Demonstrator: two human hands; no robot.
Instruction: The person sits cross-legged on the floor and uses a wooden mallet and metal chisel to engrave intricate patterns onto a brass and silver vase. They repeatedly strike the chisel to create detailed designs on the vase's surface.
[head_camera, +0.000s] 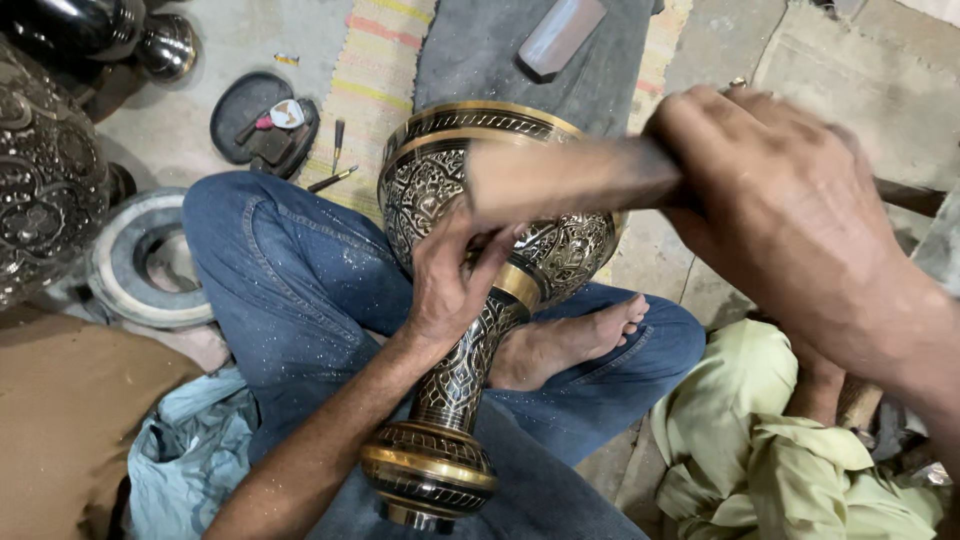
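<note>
A bare grey concrete floor with visible seams fills the far side. A striped woven mat lies on it at centre far, partly under a dark grey cloth. Pale green fabric is heaped near right; light blue cloth lies near left.

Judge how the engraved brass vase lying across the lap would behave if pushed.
The engraved brass vase looks like solid metal, so probably heavy and rigid. Its round bowl and foot suggest it could roll off the jeans; the left hand at its neck seems to steady it.
</note>
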